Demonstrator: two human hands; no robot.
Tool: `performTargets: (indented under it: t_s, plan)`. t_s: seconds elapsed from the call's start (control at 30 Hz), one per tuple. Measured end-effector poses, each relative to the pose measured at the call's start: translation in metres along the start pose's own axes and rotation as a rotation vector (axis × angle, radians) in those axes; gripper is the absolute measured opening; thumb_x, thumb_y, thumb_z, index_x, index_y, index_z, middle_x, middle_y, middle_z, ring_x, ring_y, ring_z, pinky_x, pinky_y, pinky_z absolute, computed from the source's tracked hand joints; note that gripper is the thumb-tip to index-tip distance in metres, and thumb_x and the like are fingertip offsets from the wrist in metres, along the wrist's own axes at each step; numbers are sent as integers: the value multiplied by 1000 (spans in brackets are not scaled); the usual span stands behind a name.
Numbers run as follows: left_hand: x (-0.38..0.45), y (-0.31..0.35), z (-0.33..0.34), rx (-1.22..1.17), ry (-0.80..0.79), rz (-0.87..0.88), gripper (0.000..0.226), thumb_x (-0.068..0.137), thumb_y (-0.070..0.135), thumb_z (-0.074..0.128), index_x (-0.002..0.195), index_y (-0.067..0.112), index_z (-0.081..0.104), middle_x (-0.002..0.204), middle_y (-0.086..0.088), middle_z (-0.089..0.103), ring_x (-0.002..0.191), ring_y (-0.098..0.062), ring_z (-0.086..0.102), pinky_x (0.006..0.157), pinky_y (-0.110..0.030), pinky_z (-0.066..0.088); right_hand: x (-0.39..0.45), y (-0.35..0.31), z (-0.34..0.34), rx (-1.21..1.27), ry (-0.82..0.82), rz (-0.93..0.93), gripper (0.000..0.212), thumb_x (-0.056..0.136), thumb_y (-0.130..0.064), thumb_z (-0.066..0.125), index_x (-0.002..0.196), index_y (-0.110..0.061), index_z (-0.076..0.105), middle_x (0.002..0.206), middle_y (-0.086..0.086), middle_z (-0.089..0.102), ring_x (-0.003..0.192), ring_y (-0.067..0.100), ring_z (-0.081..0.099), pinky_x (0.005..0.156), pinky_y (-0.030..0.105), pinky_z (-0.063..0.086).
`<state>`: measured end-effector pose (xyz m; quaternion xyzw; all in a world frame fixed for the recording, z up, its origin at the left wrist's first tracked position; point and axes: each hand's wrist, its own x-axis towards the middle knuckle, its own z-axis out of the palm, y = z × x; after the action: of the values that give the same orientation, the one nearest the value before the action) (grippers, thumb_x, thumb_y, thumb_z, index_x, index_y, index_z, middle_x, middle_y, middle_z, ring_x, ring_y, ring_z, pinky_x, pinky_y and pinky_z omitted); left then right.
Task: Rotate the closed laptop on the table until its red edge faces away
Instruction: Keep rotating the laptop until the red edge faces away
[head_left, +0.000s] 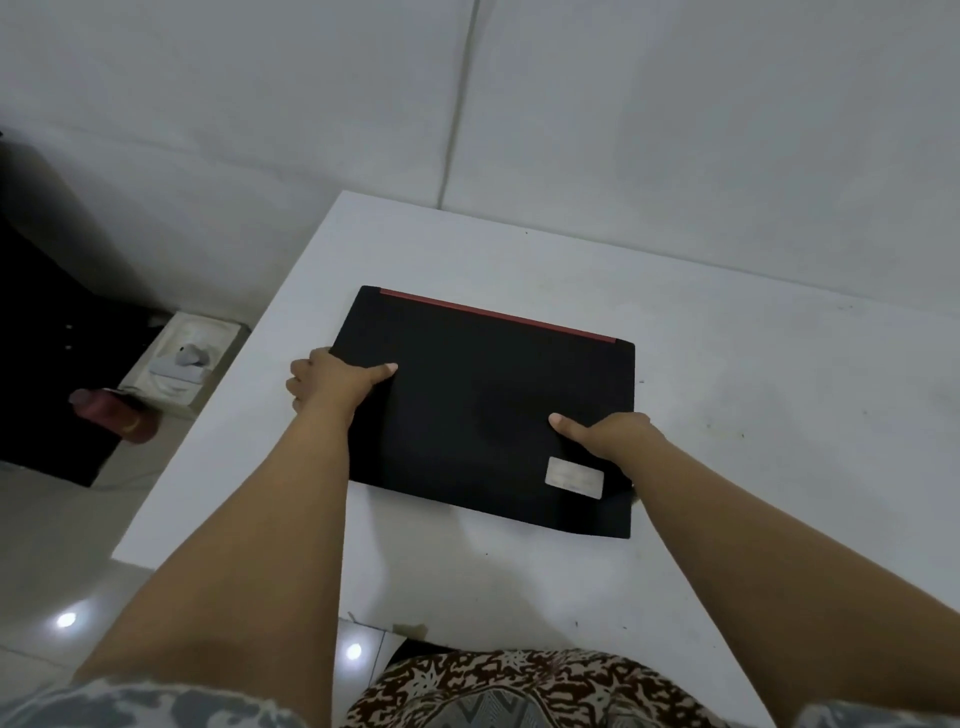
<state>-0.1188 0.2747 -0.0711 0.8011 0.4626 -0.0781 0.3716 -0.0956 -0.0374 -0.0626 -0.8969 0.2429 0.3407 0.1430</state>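
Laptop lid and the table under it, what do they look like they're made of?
Laptop lid: apparently matte black plastic, with no glare; a glossier red strip runs along the far edge. Table: smooth white board, probably laminate or painted, with small scuffs and specks.

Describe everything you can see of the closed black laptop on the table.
The closed black laptop lies flat on the white table, its matte lid up. A thin red strip runs along its far edge, and a silvery rectangular sticker sits near its right front corner. The left hand grips its left side, the right hand its right side, thumbs on top.
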Motion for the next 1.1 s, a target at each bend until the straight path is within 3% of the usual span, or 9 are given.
performTargets:
  t_s: [0.07, 0.13, 0.23, 0.5, 0.8, 1.1]
  plan:
    - [-4, -8, -1, 10, 18, -7, 106, 62, 63, 82, 145, 10, 42, 149, -16, 40, 139, -37, 39, 111, -54, 41, 0, 0, -1, 37, 82, -39, 121, 53, -87, 65, 139, -5, 38, 114, 11, 46, 118, 32, 54, 82, 40, 50]
    - [-7, -16, -2, -3, 35, -31, 105, 61, 64, 82, 143, 10, 45, 147, -15, 42, 138, -36, 40, 111, -54, 42, 1, 0, -1, 40, 195, -101, 120, 54, -82, 71, 139, -3, 37, 126, 12, 48, 126, 29, 47, 93, 39, 46]
    - [-8, -25, -4, -43, 13, -20, 96, 62, 61, 83, 139, 13, 52, 143, -14, 46, 135, -36, 44, 110, -53, 44, -1, 0, 2, -18, 259, -127, 114, 59, -83, 67, 135, -2, 42, 126, 13, 51, 125, 29, 46, 99, 38, 43]
    - [-8, -29, -7, -69, -18, -47, 97, 57, 61, 85, 136, 13, 53, 137, -15, 55, 128, -38, 51, 107, -53, 48, -11, 3, 5, -87, 200, -80, 109, 63, -85, 60, 135, -4, 46, 123, 11, 49, 119, 30, 52, 100, 38, 48]
    - [-23, -52, -10, 8, 39, -64, 112, 51, 75, 80, 137, 10, 45, 139, -18, 51, 129, -41, 50, 107, -56, 47, -32, 19, 24, -39, 131, -58, 113, 61, -82, 66, 138, -3, 40, 128, 11, 48, 119, 29, 54, 100, 38, 50]
    - [-34, -66, -19, -22, 53, -96, 111, 56, 68, 84, 139, 7, 44, 144, -19, 46, 135, -40, 43, 111, -55, 42, -40, 17, 29, -131, 117, -95, 111, 62, -84, 61, 138, -5, 44, 128, 10, 46, 118, 28, 53, 96, 35, 50]
